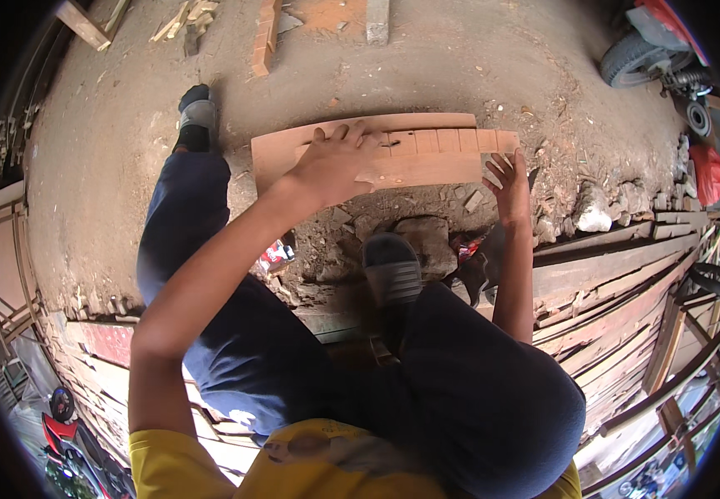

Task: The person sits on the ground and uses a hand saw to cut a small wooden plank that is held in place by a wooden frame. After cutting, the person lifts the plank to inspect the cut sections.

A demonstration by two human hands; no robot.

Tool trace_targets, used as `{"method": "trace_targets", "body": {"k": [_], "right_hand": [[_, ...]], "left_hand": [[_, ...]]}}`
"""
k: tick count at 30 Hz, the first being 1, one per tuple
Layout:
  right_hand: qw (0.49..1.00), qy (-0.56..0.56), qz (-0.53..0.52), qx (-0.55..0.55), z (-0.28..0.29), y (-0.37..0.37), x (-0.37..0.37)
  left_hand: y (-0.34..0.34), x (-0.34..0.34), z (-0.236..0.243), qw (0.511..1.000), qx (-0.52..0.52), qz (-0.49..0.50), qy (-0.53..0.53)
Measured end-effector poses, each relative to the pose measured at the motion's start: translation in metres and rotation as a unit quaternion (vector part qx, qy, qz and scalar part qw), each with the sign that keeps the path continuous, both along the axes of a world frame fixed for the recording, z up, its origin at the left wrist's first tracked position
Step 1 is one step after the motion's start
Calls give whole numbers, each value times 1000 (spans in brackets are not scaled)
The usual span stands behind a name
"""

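A wide, flat brown board (435, 170) lies in front of my feet. On top of it rests a narrower wooden strip (451, 141), crossed by several dark lines, its right end jutting past the board. My left hand (339, 162) is open, fingers spread over the strip and the board's left half, which hides that end of the strip. At the strip's right end, my right hand (510, 185) is open with its fingers apart. The fingertips are close to the strip's end; whether they grip it I cannot tell.
My sandalled feet stand left of the board and just below it, beside a stone block (426, 241). Stacked planks (618, 266) lie at the right. Farther off are a brick-coloured beam (267, 37), wood offcuts (189, 21), a wheel (634, 60) and a red bag (711, 175).
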State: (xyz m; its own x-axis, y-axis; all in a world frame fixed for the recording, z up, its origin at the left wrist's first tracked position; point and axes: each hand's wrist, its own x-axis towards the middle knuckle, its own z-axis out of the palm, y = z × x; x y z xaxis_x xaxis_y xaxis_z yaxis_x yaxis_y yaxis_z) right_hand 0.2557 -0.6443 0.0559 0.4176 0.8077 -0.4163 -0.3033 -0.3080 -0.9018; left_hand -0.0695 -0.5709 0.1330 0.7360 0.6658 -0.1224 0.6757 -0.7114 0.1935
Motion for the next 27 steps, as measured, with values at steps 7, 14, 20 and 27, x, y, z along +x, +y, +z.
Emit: {"method": "trace_targets", "body": {"k": [7, 14, 20, 27], "right_hand": [[997, -56, 46, 24, -26, -14, -33], [993, -107, 57, -11, -10, -14, -50], [991, -108, 73, -30, 5, -15, -59], [988, -119, 89, -28, -8, -24, -53]], "left_hand": [[-173, -135, 153, 889, 49, 370, -265], [-379, -108, 103, 736, -139, 634, -192], [-386, -108, 53, 737, -10, 654, -172], [-377, -125, 65, 762, -21, 622, -179]]}}
